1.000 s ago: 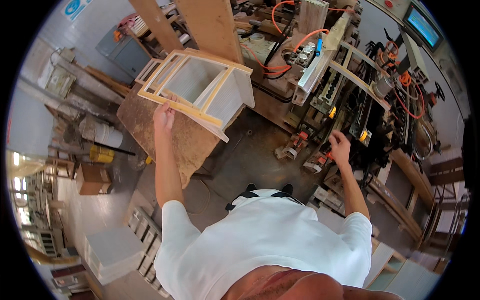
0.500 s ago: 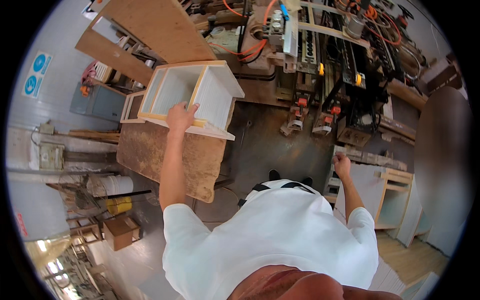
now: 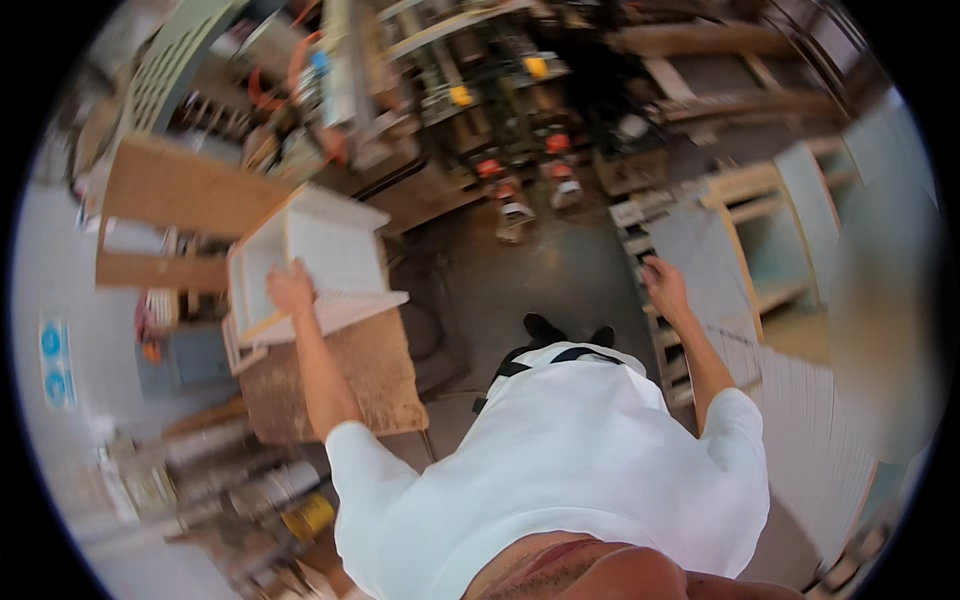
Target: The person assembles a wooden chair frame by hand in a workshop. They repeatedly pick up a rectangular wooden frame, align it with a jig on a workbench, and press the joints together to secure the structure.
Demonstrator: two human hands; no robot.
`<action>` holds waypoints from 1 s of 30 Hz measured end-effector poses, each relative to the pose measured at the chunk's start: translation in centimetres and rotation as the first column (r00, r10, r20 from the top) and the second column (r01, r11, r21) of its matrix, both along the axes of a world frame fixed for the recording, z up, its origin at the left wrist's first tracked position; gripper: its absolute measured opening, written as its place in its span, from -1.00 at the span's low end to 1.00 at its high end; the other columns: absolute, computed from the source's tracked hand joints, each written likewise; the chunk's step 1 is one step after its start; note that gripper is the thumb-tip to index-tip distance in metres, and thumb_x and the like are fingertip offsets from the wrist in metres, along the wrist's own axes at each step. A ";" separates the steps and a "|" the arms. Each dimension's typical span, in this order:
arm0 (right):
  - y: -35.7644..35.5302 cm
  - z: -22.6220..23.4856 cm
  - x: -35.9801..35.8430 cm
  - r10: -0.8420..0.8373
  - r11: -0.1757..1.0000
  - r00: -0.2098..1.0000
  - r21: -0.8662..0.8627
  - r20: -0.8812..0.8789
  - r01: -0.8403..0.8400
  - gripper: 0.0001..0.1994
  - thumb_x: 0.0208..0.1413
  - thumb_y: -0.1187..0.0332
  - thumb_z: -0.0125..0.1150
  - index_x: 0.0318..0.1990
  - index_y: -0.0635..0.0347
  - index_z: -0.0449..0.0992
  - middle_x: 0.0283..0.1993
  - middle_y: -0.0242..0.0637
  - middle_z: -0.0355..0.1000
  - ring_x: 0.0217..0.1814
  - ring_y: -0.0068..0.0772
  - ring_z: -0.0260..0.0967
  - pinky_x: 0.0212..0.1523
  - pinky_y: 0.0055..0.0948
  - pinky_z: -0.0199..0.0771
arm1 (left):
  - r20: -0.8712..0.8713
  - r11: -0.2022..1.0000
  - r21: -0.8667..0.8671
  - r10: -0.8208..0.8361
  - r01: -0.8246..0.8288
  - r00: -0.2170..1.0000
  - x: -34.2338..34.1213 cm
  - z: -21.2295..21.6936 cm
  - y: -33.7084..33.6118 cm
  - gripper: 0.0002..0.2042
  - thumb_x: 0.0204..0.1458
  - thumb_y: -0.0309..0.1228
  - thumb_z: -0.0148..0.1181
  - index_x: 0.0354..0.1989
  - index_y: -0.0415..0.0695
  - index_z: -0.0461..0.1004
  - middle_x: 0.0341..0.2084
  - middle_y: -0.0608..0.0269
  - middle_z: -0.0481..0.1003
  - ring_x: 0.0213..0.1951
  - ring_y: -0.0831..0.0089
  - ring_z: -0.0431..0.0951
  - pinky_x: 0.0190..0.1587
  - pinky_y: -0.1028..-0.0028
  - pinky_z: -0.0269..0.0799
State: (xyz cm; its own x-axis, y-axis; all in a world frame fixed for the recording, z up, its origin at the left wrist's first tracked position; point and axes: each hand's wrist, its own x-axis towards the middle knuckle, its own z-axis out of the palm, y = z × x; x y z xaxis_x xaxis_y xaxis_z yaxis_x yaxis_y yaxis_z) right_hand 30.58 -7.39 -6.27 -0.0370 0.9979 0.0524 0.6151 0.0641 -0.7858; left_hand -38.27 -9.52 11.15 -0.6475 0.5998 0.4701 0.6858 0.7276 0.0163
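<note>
A white-panelled wooden cabinet carcass with bare timber front edges lies tilted on a worn wooden bench at the left. My left hand is closed over one of its frame edges near the middle divider. To the right, my right hand hangs in the air with its fingers loosely curled, and nothing shows in them. It is nearest to the stacked slats and a large pale panel. Motion blur softens the details around both hands.
Clamping machinery with orange-red parts stands ahead. Brown boards lean behind the carcass. Further cabinet frames and a ribbed white panel stand at the right. A yellow bucket is at lower left.
The view has swung to the right, so the bench and machinery appear further left. My left hand stays on the carcass. My right hand's fingers look slightly looser than before.
</note>
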 end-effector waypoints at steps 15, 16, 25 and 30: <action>-19.9 34.2 19.9 -0.872 0.461 0.307 0.851 0.382 0.250 -0.53 -0.18 0.44 0.43 -0.02 0.18 0.47 0.03 -0.12 0.42 0.12 -0.06 0.33 0.10 -0.16 0.29 | 0.794 0.394 0.506 -0.560 0.767 -0.236 52.9 -12.8 0.6 -0.69 0.10 -0.39 0.12 -0.03 -0.32 0.46 -0.14 -0.03 0.52 -0.07 0.23 0.53 0.00 0.35 0.42; -22.6 34.0 22.6 -0.879 0.477 0.178 0.825 0.442 0.303 -0.49 -0.15 0.35 0.44 0.01 0.24 0.44 0.06 -0.04 0.41 0.15 0.01 0.31 0.13 -0.12 0.27 | 0.789 0.301 0.503 -0.542 0.810 -0.289 54.9 -12.3 0.1 -0.70 0.09 -0.38 0.13 -0.05 -0.30 0.48 -0.15 -0.03 0.52 -0.08 0.21 0.54 0.00 0.35 0.42; -31.4 33.4 25.6 -0.815 0.503 0.092 0.621 0.572 0.600 -0.68 0.11 0.31 0.25 -0.02 0.26 0.46 -0.04 -0.18 0.44 -0.01 -0.11 0.39 -0.05 -0.24 0.40 | 0.749 0.118 0.528 -0.531 0.841 -0.396 58.9 -7.6 3.0 -0.72 0.08 -0.36 0.12 -0.10 -0.27 0.51 -0.20 0.03 0.54 -0.19 0.27 0.58 -0.11 0.38 0.47; -25.6 36.1 21.2 -0.766 0.522 0.025 0.599 0.642 0.607 -0.75 0.12 0.41 0.21 -0.05 0.21 0.45 -0.12 -0.20 0.44 -0.09 -0.12 0.40 -0.14 -0.26 0.41 | 0.730 0.178 0.613 -0.502 0.770 -0.464 58.7 -5.1 3.2 -0.72 0.08 -0.37 0.13 -0.10 -0.29 0.50 -0.20 0.07 0.55 -0.19 0.33 0.59 -0.11 0.40 0.48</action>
State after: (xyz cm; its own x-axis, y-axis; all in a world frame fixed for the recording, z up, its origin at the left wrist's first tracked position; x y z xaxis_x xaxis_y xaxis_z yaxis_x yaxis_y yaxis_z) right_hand 51.80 -33.01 29.88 0.5636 0.5685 0.5994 0.6781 -0.7328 0.0574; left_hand 20.40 -6.36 6.02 0.5568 0.8298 0.0376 0.2348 -0.2007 0.9511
